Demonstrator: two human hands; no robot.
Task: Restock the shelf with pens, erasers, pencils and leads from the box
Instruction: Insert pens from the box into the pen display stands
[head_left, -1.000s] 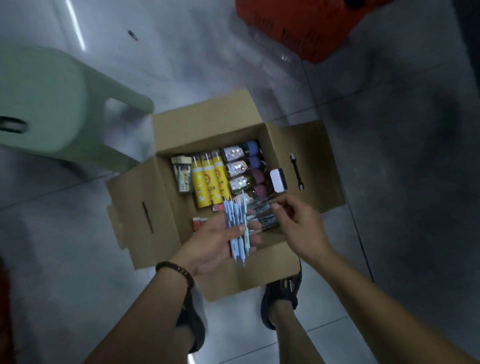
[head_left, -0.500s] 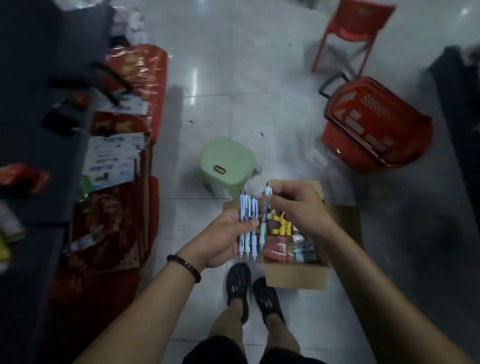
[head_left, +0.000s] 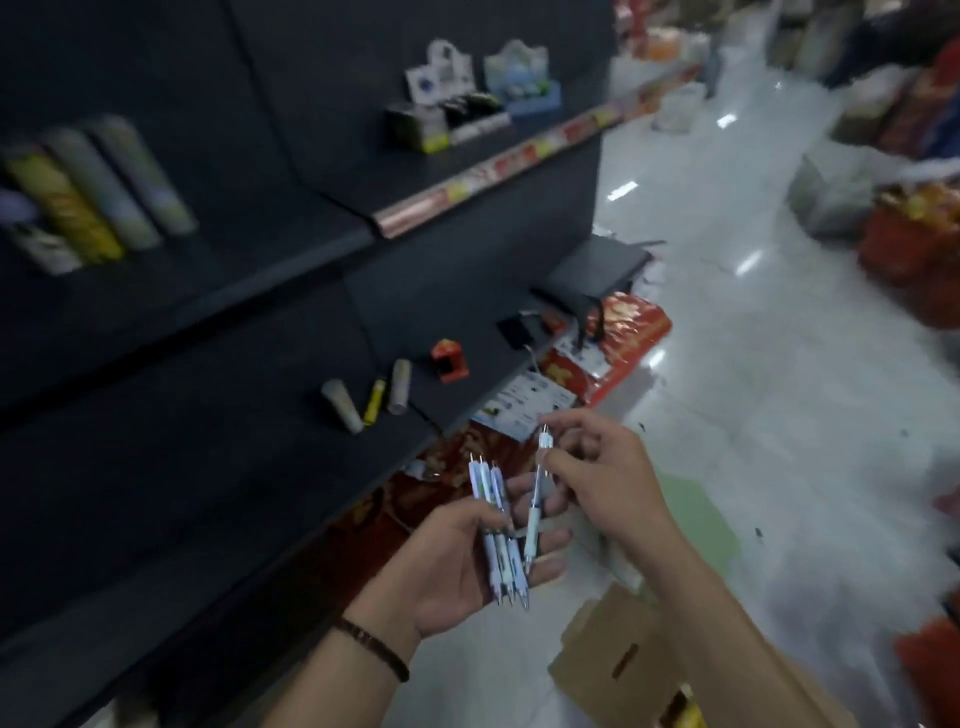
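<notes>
holding a bundle of slim white-blue plastic pens (head_left: 500, 535), my left grip (head_left: 457, 571) curls round them; my right grip (head_left: 608, 483) pinches another white pen (head_left: 538, 493) beside, before the front edge of the dark shelf (head_left: 208, 467).

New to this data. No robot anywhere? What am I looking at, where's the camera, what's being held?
No machine here: a person does the job with bare hands, and every picture comes from one wide-angle camera worn on the head, looking forward and down. The left hand grips a bundle of pens. The right hand pinches a single pen beside the bundle. On the left stands a dark shelf with a few small tubes and a red item lying on it. The cardboard box sits on the floor at the lower right.
</notes>
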